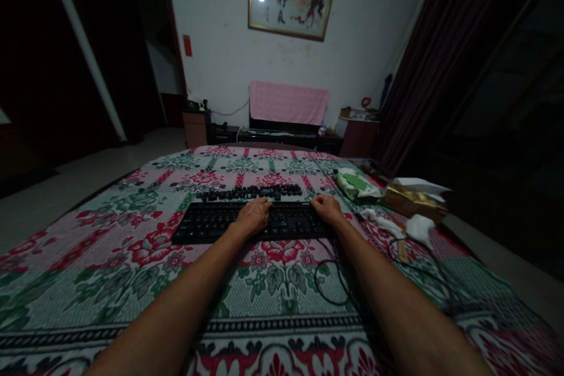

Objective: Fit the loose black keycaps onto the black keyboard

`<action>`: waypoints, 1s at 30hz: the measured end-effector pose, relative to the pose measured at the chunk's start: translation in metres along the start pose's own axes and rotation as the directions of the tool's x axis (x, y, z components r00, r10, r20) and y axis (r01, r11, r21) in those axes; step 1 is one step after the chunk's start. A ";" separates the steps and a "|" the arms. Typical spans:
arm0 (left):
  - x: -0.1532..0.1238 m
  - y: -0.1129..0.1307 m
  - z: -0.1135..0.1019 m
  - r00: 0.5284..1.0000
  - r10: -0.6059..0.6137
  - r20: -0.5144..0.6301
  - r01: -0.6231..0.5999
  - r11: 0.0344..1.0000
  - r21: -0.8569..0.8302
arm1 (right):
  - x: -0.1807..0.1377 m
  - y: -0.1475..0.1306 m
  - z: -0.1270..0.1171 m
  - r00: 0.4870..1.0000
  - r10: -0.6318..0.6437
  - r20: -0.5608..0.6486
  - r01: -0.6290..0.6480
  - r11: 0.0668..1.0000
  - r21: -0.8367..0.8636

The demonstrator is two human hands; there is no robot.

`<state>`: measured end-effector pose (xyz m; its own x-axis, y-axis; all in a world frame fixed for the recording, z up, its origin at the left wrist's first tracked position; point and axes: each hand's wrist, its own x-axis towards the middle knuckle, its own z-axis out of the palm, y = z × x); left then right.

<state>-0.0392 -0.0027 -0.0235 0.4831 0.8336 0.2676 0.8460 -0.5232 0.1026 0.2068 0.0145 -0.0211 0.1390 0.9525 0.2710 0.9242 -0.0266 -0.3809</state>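
A black computer keyboard (205, 220) lies flat on a flowered cloth, with dark gaps among the keys on its right part. My left hand (255, 215) rests over its middle, fingers bent and pressed together at the upper edge; whatever is under the fingertips is hidden. At the right end my right hand (327, 209) is closed against the keyboard's top corner, thumb and fingers curled in. Just beyond the keyboard stretches a row of loose black keycaps (238, 193).
The patterned cloth (268, 282) covers the large table. A black cable (332, 299) loops near my right forearm. To the right are a green-and-white wipes pack (356, 183), a gold tissue box (409, 200) and crumpled white tissue (420, 228). A pink-draped screen (288, 103) stands behind.
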 end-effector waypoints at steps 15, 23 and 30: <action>-0.022 -0.029 -0.009 0.994 -0.106 -0.041 0.104 0.994 -0.031 | -0.004 0.002 0.004 0.997 -0.003 -0.083 0.012 0.994 0.109; -0.023 -0.030 -0.003 0.991 -0.095 -0.091 0.095 0.995 -0.004 | 0.003 0.013 0.008 0.999 0.015 -0.052 -0.006 0.984 0.177; -0.024 -0.027 -0.006 0.990 -0.103 -0.094 0.104 0.995 0.000 | 0.002 0.011 0.007 0.999 0.000 -0.052 0.007 0.989 0.149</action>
<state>-0.0753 -0.0097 -0.0267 0.3697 0.8630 0.3443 0.8917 -0.4337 0.1295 0.2150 0.0180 -0.0307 0.1577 0.9354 0.3164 0.8618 0.0261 -0.5065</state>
